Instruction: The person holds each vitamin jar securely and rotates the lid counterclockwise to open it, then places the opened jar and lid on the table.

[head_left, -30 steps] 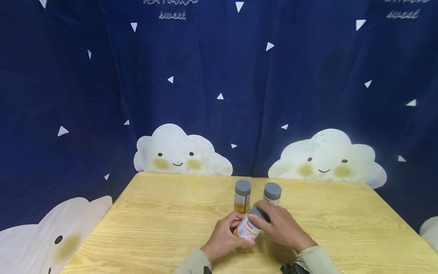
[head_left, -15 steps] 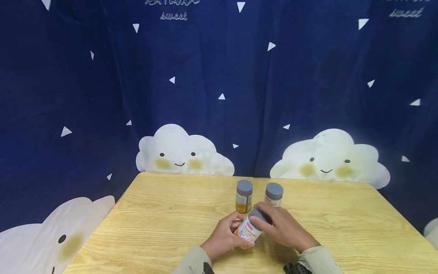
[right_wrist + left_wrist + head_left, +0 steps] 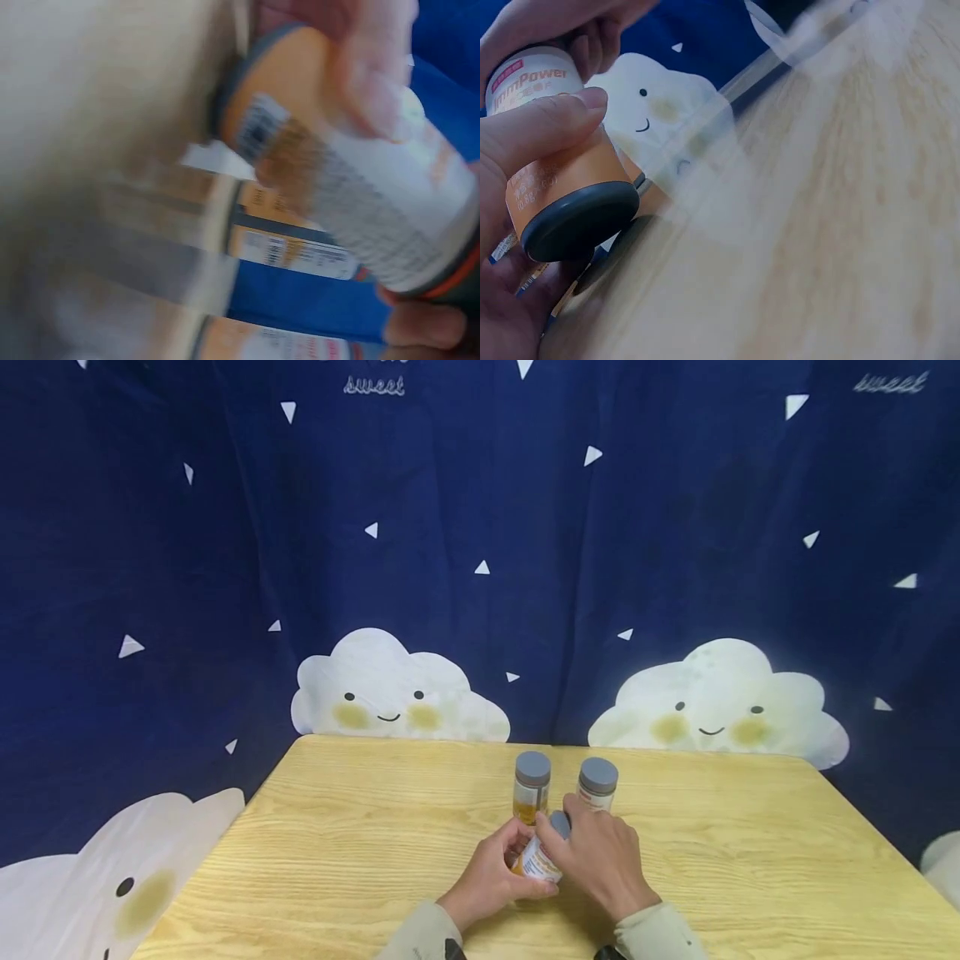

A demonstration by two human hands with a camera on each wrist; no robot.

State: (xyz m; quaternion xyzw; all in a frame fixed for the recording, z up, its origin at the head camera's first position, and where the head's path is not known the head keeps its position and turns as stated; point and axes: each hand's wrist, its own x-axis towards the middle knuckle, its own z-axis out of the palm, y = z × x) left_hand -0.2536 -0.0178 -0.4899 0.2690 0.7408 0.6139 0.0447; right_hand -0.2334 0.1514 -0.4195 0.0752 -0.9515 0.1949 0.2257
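Blue backdrop (image 3: 427, 585) with white cloud prints (image 3: 390, 693) hanging behind wood-grain surface (image 3: 337, 835). Left hand (image 3: 491, 878) gripping tilted jar (image 3: 542, 865) around its body. Right hand (image 3: 602, 857) clasping grey lid (image 3: 558, 823) of same jar, partly covering it from head view. Tilted jar being held between both hands over surface, lid end leaning up toward right, base pointing down and left. Left standing jar (image 3: 532, 787) and right standing jar (image 3: 598, 782), both grey-capped, standing upright just beyond it, apart from each other. Right wrist view showing blur.
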